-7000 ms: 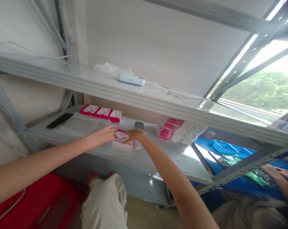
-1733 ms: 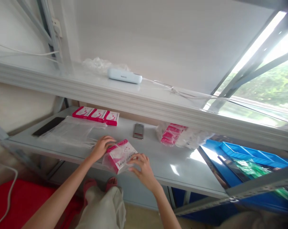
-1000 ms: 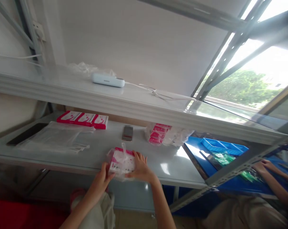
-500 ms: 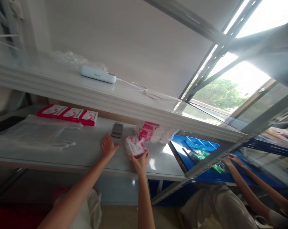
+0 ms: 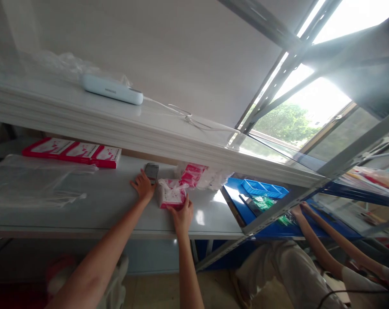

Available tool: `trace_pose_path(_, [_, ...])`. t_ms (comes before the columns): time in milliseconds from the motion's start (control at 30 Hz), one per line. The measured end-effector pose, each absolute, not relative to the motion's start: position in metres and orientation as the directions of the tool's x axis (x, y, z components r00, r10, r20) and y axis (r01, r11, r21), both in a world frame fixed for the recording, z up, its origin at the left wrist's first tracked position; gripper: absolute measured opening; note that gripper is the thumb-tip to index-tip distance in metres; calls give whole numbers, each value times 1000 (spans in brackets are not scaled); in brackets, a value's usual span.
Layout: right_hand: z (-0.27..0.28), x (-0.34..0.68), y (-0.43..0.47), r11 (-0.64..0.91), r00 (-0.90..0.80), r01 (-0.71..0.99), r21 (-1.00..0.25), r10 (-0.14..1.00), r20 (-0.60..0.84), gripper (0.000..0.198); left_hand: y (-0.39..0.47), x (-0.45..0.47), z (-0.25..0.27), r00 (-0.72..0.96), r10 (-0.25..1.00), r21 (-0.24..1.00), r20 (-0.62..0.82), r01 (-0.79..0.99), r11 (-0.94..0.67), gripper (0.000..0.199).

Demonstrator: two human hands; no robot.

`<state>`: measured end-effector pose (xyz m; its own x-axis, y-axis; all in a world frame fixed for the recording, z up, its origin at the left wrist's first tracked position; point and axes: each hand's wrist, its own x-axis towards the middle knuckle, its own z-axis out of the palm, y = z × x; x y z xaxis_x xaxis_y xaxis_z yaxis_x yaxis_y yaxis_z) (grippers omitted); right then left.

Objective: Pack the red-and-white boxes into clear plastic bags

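Just right of the phone (image 5: 152, 172), the bagged box (image 5: 172, 195) lies on the shelf (image 5: 117, 206), its near right corner clamped in my right grip (image 5: 182, 214). My left grip (image 5: 143, 187), fingers spread, holds nothing beside the phone; touching or not, I cannot tell. Bagging looks done for this box; three boxes (image 5: 81, 151) left of the phone look unbagged.

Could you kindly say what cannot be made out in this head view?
In the head view:
Phone-like device: lower left hidden by the left hand; grip unclear.
Bagged box: print too small; right hand covers a corner.
Bagged pink packs: tops hidden by the upper shelf.
Clear bags: cut off by the left edge.
Co-worker's hands: partly hidden by the shelf post; grasp unclear.
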<state>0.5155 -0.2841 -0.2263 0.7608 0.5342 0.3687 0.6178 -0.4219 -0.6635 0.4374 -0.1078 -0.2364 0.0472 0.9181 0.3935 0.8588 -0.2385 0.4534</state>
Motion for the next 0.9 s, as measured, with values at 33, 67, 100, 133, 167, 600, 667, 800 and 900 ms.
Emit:
trace_pose_path(33, [-225,516,-283,-403,753,620,-673,547,366,83,-105,434,-237,53,921,457,387,856,-241,92])
trace_pose_path(67, [-224,518,-281,-388,746,620,-682,561,359,79,-103,431,-237,67,922,459,381,852,-251,92])
trace_pose_path(100, [-222,519,-278,-381,742,617,-688,573,348,77,-100,426,-236,82,923,458,377,849,-263,92])
trace_pose_path(133, [-220,520,-275,-382,743,609,-695,580,333,75,-98,421,-235,91,923,458,374,847,-269,93])
trace_pose_path(167, [-219,520,-271,-385,746,601,-700,585,319,73,-95,415,-234,94,924,458,372,847,-270,95])
trace_pose_path(600, [-211,525,-205,-507,765,613,-606,573,294,70,-88,395,-225,-137,938,483,319,875,-37,88])
trace_pose_path(667, [-211,527,-199,-523,774,610,-596,554,306,68,-87,399,-227,-163,929,485,332,875,-19,84])
trace_pose_path(800, [-212,530,-191,-533,783,605,-591,532,322,68,-96,400,-225,-173,916,498,361,867,-32,80])
trace_pose_path(900, [-215,531,-193,-533,802,587,-610,485,349,69,-115,403,-221,-50,870,481,490,848,-222,72])
